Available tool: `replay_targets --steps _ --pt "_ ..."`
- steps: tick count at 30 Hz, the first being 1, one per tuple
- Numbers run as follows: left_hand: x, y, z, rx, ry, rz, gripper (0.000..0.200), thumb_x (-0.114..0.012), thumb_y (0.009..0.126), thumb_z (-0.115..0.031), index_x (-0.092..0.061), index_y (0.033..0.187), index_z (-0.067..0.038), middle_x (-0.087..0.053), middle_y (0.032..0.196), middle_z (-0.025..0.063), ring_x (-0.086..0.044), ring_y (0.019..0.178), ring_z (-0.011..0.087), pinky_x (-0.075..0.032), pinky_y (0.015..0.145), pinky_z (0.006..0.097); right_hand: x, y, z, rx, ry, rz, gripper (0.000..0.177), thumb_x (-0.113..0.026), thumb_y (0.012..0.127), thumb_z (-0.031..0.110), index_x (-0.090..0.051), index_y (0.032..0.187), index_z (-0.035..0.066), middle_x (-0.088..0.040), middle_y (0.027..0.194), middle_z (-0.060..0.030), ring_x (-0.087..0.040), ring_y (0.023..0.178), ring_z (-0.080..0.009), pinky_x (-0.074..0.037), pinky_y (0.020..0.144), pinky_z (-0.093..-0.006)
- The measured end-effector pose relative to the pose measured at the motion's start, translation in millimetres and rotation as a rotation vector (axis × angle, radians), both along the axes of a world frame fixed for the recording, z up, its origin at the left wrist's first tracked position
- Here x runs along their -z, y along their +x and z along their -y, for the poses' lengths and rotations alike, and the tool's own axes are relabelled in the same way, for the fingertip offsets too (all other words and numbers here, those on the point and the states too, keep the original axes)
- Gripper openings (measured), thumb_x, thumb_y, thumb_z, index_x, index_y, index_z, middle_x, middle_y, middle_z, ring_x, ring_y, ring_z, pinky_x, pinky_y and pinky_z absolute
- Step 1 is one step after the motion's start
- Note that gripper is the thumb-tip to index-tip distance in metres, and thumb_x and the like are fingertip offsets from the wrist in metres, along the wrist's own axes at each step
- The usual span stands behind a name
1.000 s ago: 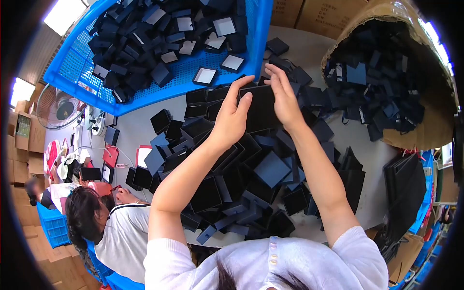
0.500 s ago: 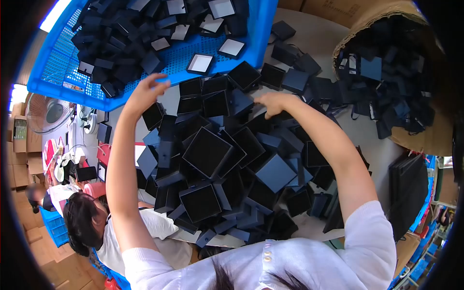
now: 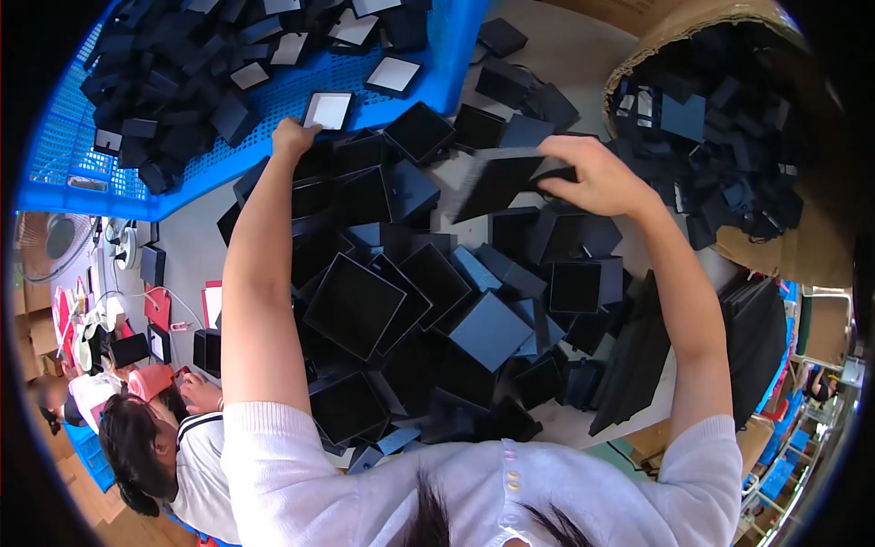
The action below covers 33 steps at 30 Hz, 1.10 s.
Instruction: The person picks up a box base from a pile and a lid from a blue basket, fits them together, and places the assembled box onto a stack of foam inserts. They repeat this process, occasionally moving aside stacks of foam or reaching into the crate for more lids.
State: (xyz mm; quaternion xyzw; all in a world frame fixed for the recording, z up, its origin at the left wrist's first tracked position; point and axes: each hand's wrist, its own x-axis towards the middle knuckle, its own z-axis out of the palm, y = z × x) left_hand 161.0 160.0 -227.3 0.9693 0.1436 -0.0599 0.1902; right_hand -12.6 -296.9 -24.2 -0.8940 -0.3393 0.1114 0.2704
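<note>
A large pile of black and dark blue boxes (image 3: 354,306) covers the table before me. My right hand (image 3: 597,175) is closed on a dark box (image 3: 499,182), held tilted above the pile and blurred by motion. At the lower edge of the blue crate, my left hand (image 3: 296,139) has its fingers together on the corner of a white-lined box (image 3: 329,111). Another white-lined box (image 3: 393,76) lies just to the right of that one.
The blue crate (image 3: 182,202) at the upper left holds many dark boxes. A cardboard carton (image 3: 775,255) at the right spills more of them. Flat black panels (image 3: 633,365) lean at the lower right. A co-worker (image 3: 187,456) sits at the lower left, beside a fan (image 3: 59,239).
My right hand has closed on a dark box and lifted it. My left hand has reached the white-lined box at the crate's edge. The whole view has shifted somewhat.
</note>
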Motion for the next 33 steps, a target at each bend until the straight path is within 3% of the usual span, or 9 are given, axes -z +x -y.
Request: replay_targets --steps 5,9,14,15,18,21,28,30,33 --pt "-3 -25 -3 0.039 0.077 0.111 0.02 -0.064 0.071 -0.016 -0.072 0.087 -0.008 -0.069 0.095 0.0201 -0.066 0.095 0.0359 -0.052 0.086 0.0419 -18 -30 15 0.299 0.23 -0.153 0.049 -0.06 0.072 0.01 -0.052 0.119 -0.001 -0.059 0.117 -0.0183 -0.057 0.108 -0.03 -0.042 0.094 -0.0367" --pt "-22 -46 23 0.008 -0.207 0.289 0.044 -0.06 0.075 -0.018 -0.056 0.115 0.001 -0.063 0.112 0.0256 -0.059 0.108 0.04 -0.045 0.096 0.0416 -26 -54 25 0.474 0.217 -0.103 0.066 -0.058 0.067 0.013 -0.046 0.13 -0.005 -0.052 0.128 -0.0187 -0.046 0.124 -0.0288 -0.031 0.107 -0.0324" --pt "-18 -25 40 -0.052 -0.092 0.287 0.059 -0.064 0.079 -0.034 -0.051 0.121 0.005 -0.061 0.114 0.0285 -0.058 0.11 0.0416 -0.045 0.097 0.0423 -36 -68 60 0.337 0.472 -0.448 0.078 -0.062 0.066 0.029 -0.044 0.137 0.001 -0.043 0.141 -0.0111 -0.034 0.135 -0.022 -0.023 0.113 -0.0328" --pt "-25 -24 47 -0.084 -0.056 0.199 0.063 -0.065 0.079 -0.035 -0.048 0.125 0.005 -0.06 0.116 0.0287 -0.058 0.111 0.0402 -0.046 0.097 0.0423 -46 -75 50 0.343 0.488 -0.527 0.079 -0.064 0.067 0.041 -0.048 0.133 0.001 -0.044 0.138 -0.0102 -0.038 0.133 -0.0216 -0.025 0.111 -0.0322" --pt "-50 -31 62 -0.197 0.014 0.085 0.066 -0.068 0.078 -0.039 -0.051 0.126 0.003 -0.058 0.121 0.0273 -0.059 0.113 0.0362 -0.047 0.096 0.0425 -31 -86 36 0.574 0.43 -0.552 0.045 -0.069 0.079 0.028 -0.059 0.112 -0.001 -0.058 0.111 -0.0067 -0.054 0.103 -0.0139 -0.041 0.092 -0.0287" --pt "-44 -30 61 -0.226 -0.04 -0.076 0.051 -0.068 0.078 -0.033 -0.061 0.116 0.0 -0.06 0.122 0.0234 -0.06 0.111 0.0354 -0.048 0.095 0.0422 -8 -79 26 0.472 0.491 -0.594 0.029 -0.072 0.082 0.023 -0.063 0.094 -0.001 -0.062 0.081 0.001 -0.055 0.081 -0.0073 -0.044 0.077 -0.0238" --pt "-59 -42 48 0.046 -0.13 0.229 0.048 -0.055 0.068 -0.01 -0.062 0.114 0.0 -0.068 0.095 0.0248 -0.066 0.09 0.0417 -0.051 0.084 0.048 -14 -71 -5 0.569 0.379 -0.295 0.035 -0.071 0.082 0.026 -0.064 0.098 -0.004 -0.066 0.084 -0.0055 -0.058 0.082 -0.0127 -0.045 0.08 -0.0291" --pt "-138 -86 90 -0.092 -0.658 0.183 0.059 -0.049 0.071 -0.002 -0.046 0.13 -0.002 -0.065 0.093 0.0272 -0.067 0.083 0.0416 -0.053 0.077 0.0484 -21 -70 -6 0.575 0.342 -0.327 0.038 -0.071 0.082 0.028 -0.064 0.098 -0.006 -0.068 0.087 -0.0096 -0.06 0.084 -0.016 -0.046 0.083 -0.0311" --pt "-162 -144 120 0.437 -0.652 0.293 0.076 -0.044 0.075 0.006 -0.021 0.144 -0.015 -0.057 0.109 0.0291 -0.065 0.09 0.0383 -0.057 0.063 0.0398 -4 -67 -9 0.49 0.358 -0.102 0.045 -0.074 0.079 0.035 -0.066 0.099 -0.005 -0.071 0.09 -0.014 -0.067 0.084 -0.0203 -0.051 0.078 -0.0319"
